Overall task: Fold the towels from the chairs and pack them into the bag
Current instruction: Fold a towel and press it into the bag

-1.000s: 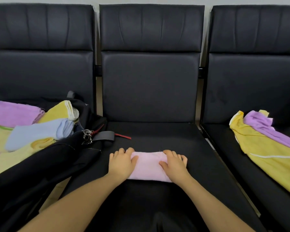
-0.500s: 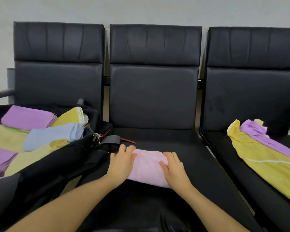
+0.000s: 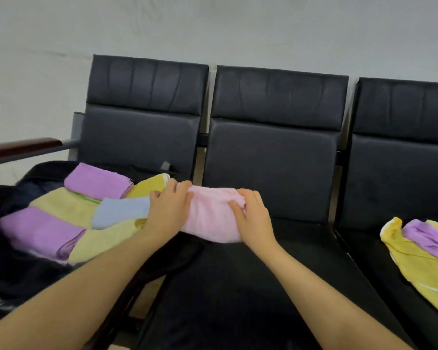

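Since the earlier frame we find the folded pink towel (image 3: 213, 215) lifted off the middle chair seat (image 3: 250, 286) and carried leftward to the edge of the black bag (image 3: 23, 274). Left hand (image 3: 168, 210) grasps its left end, right hand (image 3: 253, 218) its right end, fingers curled over the cloth. In the open bag on the left chair: two purple towels (image 3: 98, 181), pale yellow towels (image 3: 63, 205), one blue towel (image 3: 122, 214). On the right chair seat, unfolded: one yellow towel (image 3: 420, 269), one purple towel (image 3: 425, 236) lying on it.
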Available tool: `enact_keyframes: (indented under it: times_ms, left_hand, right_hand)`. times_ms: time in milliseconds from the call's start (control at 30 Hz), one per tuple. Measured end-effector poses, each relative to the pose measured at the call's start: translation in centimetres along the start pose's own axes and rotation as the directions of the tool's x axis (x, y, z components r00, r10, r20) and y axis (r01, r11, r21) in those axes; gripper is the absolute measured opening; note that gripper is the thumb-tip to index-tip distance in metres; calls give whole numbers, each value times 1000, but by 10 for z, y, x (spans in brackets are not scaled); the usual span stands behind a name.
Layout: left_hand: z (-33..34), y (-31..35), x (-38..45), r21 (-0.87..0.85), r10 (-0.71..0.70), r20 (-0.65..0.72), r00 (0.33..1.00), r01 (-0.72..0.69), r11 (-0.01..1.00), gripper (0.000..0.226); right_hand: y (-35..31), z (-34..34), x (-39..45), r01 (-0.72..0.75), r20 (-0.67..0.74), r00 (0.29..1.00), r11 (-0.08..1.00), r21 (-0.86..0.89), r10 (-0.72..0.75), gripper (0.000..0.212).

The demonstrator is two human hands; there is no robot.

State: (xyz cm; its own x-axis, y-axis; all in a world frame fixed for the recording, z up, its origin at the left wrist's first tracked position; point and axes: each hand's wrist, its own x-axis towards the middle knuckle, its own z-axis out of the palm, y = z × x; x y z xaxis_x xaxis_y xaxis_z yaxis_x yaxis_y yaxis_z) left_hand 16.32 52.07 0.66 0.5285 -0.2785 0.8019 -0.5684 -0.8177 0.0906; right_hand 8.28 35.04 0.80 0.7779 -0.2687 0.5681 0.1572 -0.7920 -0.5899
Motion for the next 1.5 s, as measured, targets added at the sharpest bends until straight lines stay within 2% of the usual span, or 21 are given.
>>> enact_keyframes:
  times_ms: [67, 200, 333, 467, 533, 633, 767, 867, 967, 1033, 1100, 1167, 1200, 1267, 1300, 1367, 1433, 1467, 1500]
  left_hand:
    - [-3, -31, 9, 68, 18, -77, 997, -13, 998, 30]
    - [-10, -97, 26, 79, -83, 28, 996, 80, 994, 30]
    - [-13, -164, 30, 85, -126, -6, 992, 126, 988, 22]
    - [-5, -228, 25, 114, -271, 48, 961, 264, 958, 19]
    - [0, -258, 26, 146, -348, 78, 934, 335, 931, 24]
    - [5, -296, 25, 186, -383, 164, 909, 353, 917, 29]
    - [22, -344, 21, 258, -386, 246, 889, 323, 910, 30]
    - [31, -366, 20, 232, -401, 239, 884, 349, 908, 30]
    - [40, -376, 19, 239, -413, 288, 864, 353, 905, 34]
    - [45, -374, 16, 263, -440, 274, 855, 374, 889, 36]
    - [45, -369, 13, 280, -466, 188, 864, 407, 869, 36]
    - [44, -361, 9, 308, -381, 76, 921, 342, 888, 24]
    - [43, -355, 6, 322, -323, 68, 944, 286, 903, 20]
    - [45, -346, -4, 332, -238, 164, 957, 174, 927, 34]
    - [45, -341, -11, 307, -227, 247, 942, 146, 941, 43]
    - [42, -337, -19, 291, -298, 439, 848, 180, 940, 67]
    - [43, -345, -23, 360, -391, 496, 776, 226, 905, 91]
    - [42, -350, -23, 394, -410, 525, 746, 215, 894, 91]
    - [42, -354, -21, 417, -424, 554, 716, 202, 886, 82]
  right_hand:
    - [-22, 20, 16, 23, -3, 1000, 1000, 17, -23, 27]
    - [-63, 63, 44, 85, 20, 996, 996, 38, -86, 25]
    - [-98, 111, 70, 167, 75, 983, 985, 49, -170, 26]
    - [-122, 171, 94, 222, 154, 963, 975, 2, -219, 24]
    - [-131, 202, 104, 231, 183, 958, 973, -23, -223, 22]
    - [-141, 242, 117, 228, 222, 948, 973, 22, -227, 22]
    - [-148, 285, 124, 255, 249, 941, 964, -80, -229, 24]
    - [-149, 315, 126, 200, 296, 942, 972, -120, -157, 27]
    - [-147, 338, 122, 193, 351, 930, 960, -203, -112, 33]
    - [-145, 345, 116, 243, 351, 925, 939, -244, -148, 37]
    - [-145, 350, 108, 300, 346, 918, 911, -283, -195, 44]
    - [-144, 354, 102, 321, 251, 935, 898, -300, -251, 46]
    - [-143, 355, 101, 327, 201, 940, 892, -311, -275, 42]
    - [-140, 353, 103, 356, 172, 933, 875, -327, -315, 40]
    - [-139, 351, 103, 394, 224, 915, 857, -332, -335, 44]
    - [-134, 350, 103, 523, 355, 842, 778, -349, -407, 49]
    - [-130, 350, 100, 613, 461, 773, 702, -362, -436, 51]
    - [-129, 350, 97, 634, 517, 743, 693, -343, -424, 53]
    - [-128, 350, 96, 653, 558, 714, 690, -313, -423, 53]
